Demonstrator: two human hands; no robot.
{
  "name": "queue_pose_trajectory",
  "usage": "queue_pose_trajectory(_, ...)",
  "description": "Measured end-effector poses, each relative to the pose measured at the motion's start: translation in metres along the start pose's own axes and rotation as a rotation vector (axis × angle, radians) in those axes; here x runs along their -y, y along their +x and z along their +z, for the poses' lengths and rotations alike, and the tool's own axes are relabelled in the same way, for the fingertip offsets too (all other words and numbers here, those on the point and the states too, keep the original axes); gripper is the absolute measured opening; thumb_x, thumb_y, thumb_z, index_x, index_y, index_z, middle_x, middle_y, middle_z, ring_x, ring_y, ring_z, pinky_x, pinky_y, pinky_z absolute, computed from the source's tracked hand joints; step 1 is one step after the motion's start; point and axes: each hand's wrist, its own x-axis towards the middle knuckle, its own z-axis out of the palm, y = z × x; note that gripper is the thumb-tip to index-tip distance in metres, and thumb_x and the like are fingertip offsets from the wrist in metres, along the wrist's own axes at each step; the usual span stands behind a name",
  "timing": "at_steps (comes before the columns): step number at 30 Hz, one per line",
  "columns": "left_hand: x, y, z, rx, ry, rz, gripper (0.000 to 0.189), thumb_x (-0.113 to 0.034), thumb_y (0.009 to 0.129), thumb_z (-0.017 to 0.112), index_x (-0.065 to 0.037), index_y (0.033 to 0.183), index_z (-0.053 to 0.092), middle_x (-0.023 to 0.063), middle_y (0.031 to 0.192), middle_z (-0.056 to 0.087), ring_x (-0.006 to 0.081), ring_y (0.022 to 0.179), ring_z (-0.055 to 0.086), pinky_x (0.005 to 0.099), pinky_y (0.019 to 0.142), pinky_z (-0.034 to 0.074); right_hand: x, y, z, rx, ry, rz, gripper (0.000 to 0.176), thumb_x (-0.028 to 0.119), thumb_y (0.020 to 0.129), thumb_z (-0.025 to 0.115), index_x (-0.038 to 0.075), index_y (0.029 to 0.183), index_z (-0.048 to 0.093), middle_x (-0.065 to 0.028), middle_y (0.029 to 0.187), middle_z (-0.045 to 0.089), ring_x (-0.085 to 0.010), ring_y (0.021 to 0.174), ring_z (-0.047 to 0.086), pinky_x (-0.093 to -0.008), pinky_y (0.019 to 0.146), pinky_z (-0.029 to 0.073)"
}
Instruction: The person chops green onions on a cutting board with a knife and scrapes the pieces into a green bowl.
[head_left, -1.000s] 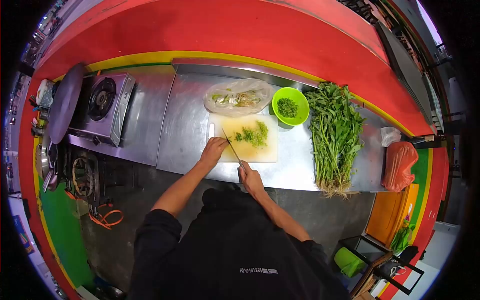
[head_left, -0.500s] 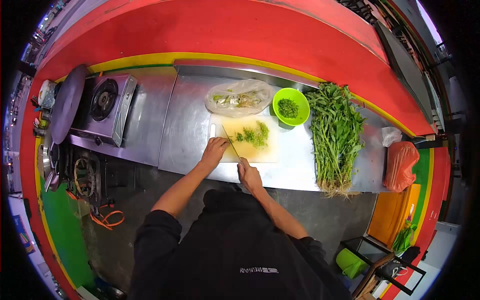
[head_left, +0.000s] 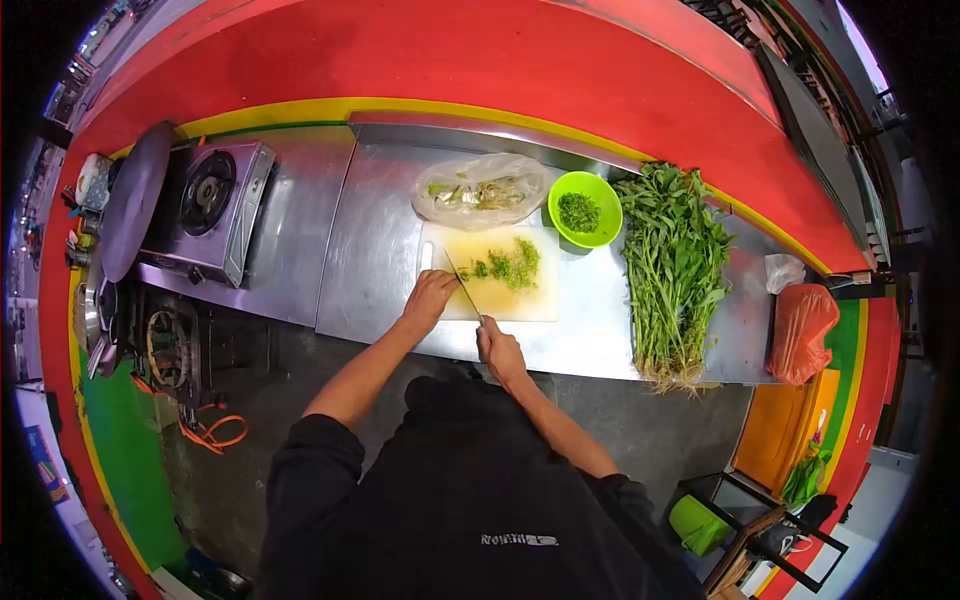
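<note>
A knife point(head_left: 463, 282) is in my right hand point(head_left: 500, 354), its fingers wrapped round the handle at the near edge of the cutting board point(head_left: 505, 305). The blade slants up and to the left across the board. My left hand point(head_left: 431, 298) rests at the board's left side with curled fingers close against the blade; whatever lies beneath the fingertips is hidden. Finely chopped greens point(head_left: 514, 264) are spread to the right of the blade. Behind the board lies a clear plastic bag point(head_left: 480, 192) with stalks inside. A lime green bowl point(head_left: 590, 240) at the back right contains more chopped greens.
A large bunch of leafy greens point(head_left: 676, 270) with roots covers the counter point(head_left: 375, 250) on the right. Beyond it sits a red plastic bag point(head_left: 802, 333). On the left stand a gas stove point(head_left: 208, 205) and a big dark pan lid or wok point(head_left: 138, 205). A red wall point(head_left: 420, 60) borders the back.
Both hands and the knife keep nearly the same place on the board. The view has shifted very slightly.
</note>
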Motion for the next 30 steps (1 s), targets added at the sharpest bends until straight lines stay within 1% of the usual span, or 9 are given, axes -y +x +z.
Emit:
queue_pose_trajectory(7,-0.007,0.001,-0.002,-0.057,0.049,0.005,0.027,-0.006,0.083,0.059,-0.004,0.106,0.074,0.0079,0.112,0.071,0.0253,0.109,0.065,0.0406,0.095,0.046,0.011,0.012,-0.001,0.009,-0.066,0.025,0.029,0.027,0.103,0.052,0.008,0.125,0.055,-0.0296,0.072,0.065,-0.0526,0.069,0.064,-0.0612,0.063,0.050)
queue_pose_trajectory(10,-0.008,-0.001,-0.003,-0.061,0.034,-0.048,0.027,-0.006,0.083,0.060,-0.004,0.105,0.074,0.0082,0.111,0.071,0.0252,0.108,0.065,0.0403,0.095,0.046,0.010,0.012,-0.003,0.009,-0.026,0.005,0.030,0.027,0.103,0.052,0.008,0.126,0.055,-0.0299,0.072,0.065,-0.0529,0.070,0.064,-0.0615,0.064,0.049)
queue_pose_trajectory(12,-0.008,-0.003,-0.002,-0.074,-0.002,-0.062,0.028,-0.006,0.083,0.060,-0.005,0.106,0.074,0.0086,0.111,0.071,0.0251,0.109,0.065,0.0404,0.095,0.046,0.007,0.008,-0.005,0.008,0.038,0.028,0.031,0.029,0.103,0.052,0.009,0.127,0.055,-0.0294,0.073,0.066,-0.0523,0.071,0.065,-0.0611,0.065,0.049)
queue_pose_trajectory(18,0.001,-0.003,0.000,-0.048,-0.028,-0.017,0.028,-0.006,0.082,0.061,-0.005,0.107,0.074,0.0087,0.113,0.072,0.0249,0.109,0.065,0.0401,0.097,0.045,0.001,-0.003,-0.006,0.035,0.088,0.043,0.030,0.028,0.104,0.053,0.012,0.128,0.056,-0.0277,0.074,0.066,-0.0501,0.073,0.066,-0.0575,0.064,0.049)
queue_pose_trajectory(21,0.001,-0.005,0.000,-0.071,-0.036,-0.010,0.028,-0.006,0.082,0.061,-0.004,0.107,0.074,0.0088,0.112,0.072,0.0247,0.109,0.065,0.0398,0.096,0.046,0.000,-0.004,-0.005,0.055,0.069,0.038,0.029,0.026,0.104,0.053,0.012,0.128,0.056,-0.0277,0.073,0.066,-0.0500,0.072,0.066,-0.0566,0.063,0.049)
queue_pose_trajectory(22,0.001,-0.004,0.000,-0.070,-0.037,-0.009,0.028,-0.006,0.082,0.061,-0.004,0.107,0.074,0.0088,0.112,0.072,0.0247,0.109,0.065,0.0398,0.096,0.046,0.000,-0.004,-0.004,0.029,0.069,0.019,0.029,0.027,0.104,0.052,0.012,0.128,0.056,-0.0279,0.073,0.065,-0.0504,0.072,0.066,-0.0574,0.063,0.048)
queue_pose_trajectory(25,0.001,-0.005,-0.002,-0.063,-0.046,0.000,0.027,-0.006,0.082,0.061,-0.003,0.106,0.074,0.0084,0.111,0.072,0.0247,0.108,0.065,0.0398,0.096,0.046,0.001,-0.004,-0.004,0.053,0.046,0.050,0.029,0.027,0.104,0.051,0.012,0.128,0.056,-0.0284,0.073,0.065,-0.0512,0.072,0.065,-0.0585,0.063,0.048)
queue_pose_trajectory(27,0.001,-0.006,-0.001,-0.093,-0.030,0.023,0.026,-0.006,0.082,0.061,-0.003,0.105,0.073,0.0080,0.108,0.072,0.0243,0.106,0.065,0.0395,0.095,0.046,0.002,-0.002,-0.003,0.046,0.049,0.022,0.029,0.028,0.104,0.051,0.012,0.127,0.056,-0.0292,0.073,0.066,-0.0520,0.071,0.065,-0.0598,0.063,0.049)
queue_pose_trajectory(30,0.002,-0.005,0.001,-0.092,-0.013,0.018,0.024,-0.006,0.082,0.061,-0.003,0.103,0.073,0.0077,0.106,0.071,0.0241,0.105,0.065,0.0393,0.095,0.046,0.004,0.001,0.004,0.018,-0.026,0.027,0.029,0.028,0.103,0.052,0.012,0.126,0.055,-0.0296,0.073,0.065,-0.0526,0.070,0.064,-0.0613,0.064,0.050)
